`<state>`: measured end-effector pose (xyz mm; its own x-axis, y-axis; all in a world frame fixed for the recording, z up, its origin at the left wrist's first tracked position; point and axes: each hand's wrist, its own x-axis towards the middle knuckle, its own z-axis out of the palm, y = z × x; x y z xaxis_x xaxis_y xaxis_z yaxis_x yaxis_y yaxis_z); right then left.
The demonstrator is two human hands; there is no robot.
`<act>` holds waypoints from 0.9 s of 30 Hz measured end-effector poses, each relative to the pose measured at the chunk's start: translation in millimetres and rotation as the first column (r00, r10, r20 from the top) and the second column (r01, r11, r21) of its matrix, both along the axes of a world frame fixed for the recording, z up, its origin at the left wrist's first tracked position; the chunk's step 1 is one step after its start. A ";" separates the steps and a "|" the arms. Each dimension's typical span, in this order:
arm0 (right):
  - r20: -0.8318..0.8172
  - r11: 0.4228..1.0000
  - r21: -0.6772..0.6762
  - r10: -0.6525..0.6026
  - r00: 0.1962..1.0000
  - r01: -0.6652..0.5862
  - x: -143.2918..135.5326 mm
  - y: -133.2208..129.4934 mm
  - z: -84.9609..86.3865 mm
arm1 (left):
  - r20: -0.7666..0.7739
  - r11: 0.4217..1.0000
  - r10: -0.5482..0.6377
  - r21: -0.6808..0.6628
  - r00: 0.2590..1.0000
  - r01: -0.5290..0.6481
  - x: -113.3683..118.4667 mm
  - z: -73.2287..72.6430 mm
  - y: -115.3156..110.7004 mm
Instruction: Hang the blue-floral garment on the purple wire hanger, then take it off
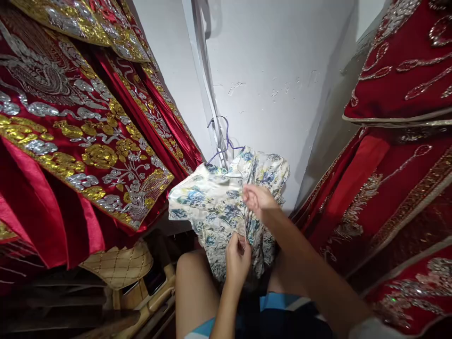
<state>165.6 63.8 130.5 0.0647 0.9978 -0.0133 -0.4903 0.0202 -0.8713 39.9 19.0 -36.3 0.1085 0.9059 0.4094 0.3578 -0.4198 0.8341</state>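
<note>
A cream blouse with blue, grey and yellow flowers (212,197) hangs in front of my knees on a thin purple hanger (228,136). Its front opening runs down the middle, slightly to the right. Low on that opening, my left hand (238,256) pinches the edge of the cloth between thumb and fingers. Higher up, my right hand (259,197) is closed in front of the blouse, fingertips near the opening's edge. Whether it grips the cloth or something small is hidden by the fingers and slight blur.
Red garments with gold and silver sequins (99,155) hang at the left. More red beaded garments (399,160) hang at the right. Behind the blouse are a pale, chipped wall (275,61) and a narrow white strip (201,61). A wooden chair with a quilted cushion (120,263) stands lower left.
</note>
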 end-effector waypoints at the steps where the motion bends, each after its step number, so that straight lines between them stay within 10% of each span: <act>1: -0.030 0.999 0.031 0.030 0.999 -0.030 3.9 11.4 17.0 | -0.020 1.000 -0.010 -0.004 1.000 0.010 0.6 -1.6 4.2; 4: -0.122 0.986 0.141 0.108 0.987 -0.091 7.9 31.4 51.6 | -0.056 0.999 -0.040 -0.019 0.998 0.039 1.0 -0.8 15.9; 8: -0.008 0.974 0.227 -0.005 1.000 0.007 -4.6 26.7 49.3 | -0.098 0.955 -0.267 -0.162 0.959 0.250 -10.7 31.2 33.4; 10: 0.081 0.963 0.265 -0.064 0.995 0.041 -10.4 19.8 40.3 | -0.063 0.917 -0.371 -0.184 0.927 0.354 -21.2 65.4 43.8; 14: 0.187 0.947 0.317 -0.111 0.976 0.047 -11.6 10.4 41.3 | 0.177 0.971 -0.079 0.237 0.981 0.035 -34.4 152.9 63.0; 19: 0.282 0.885 0.465 -0.148 0.948 -0.001 -4.8 11.7 57.3 | -0.194 0.843 -0.129 0.495 0.973 0.210 -20.9 231.2 74.8; 24: 0.426 0.925 0.380 -0.178 0.887 0.003 2.1 12.6 15.8 | 0.092 0.739 0.115 0.657 0.989 -0.147 -33.7 251.4 80.3; 27: 0.469 0.966 0.258 -0.106 0.877 -0.021 3.7 4.0 -17.7 | 0.404 0.767 0.208 0.497 0.891 -0.405 -78.4 237.4 97.3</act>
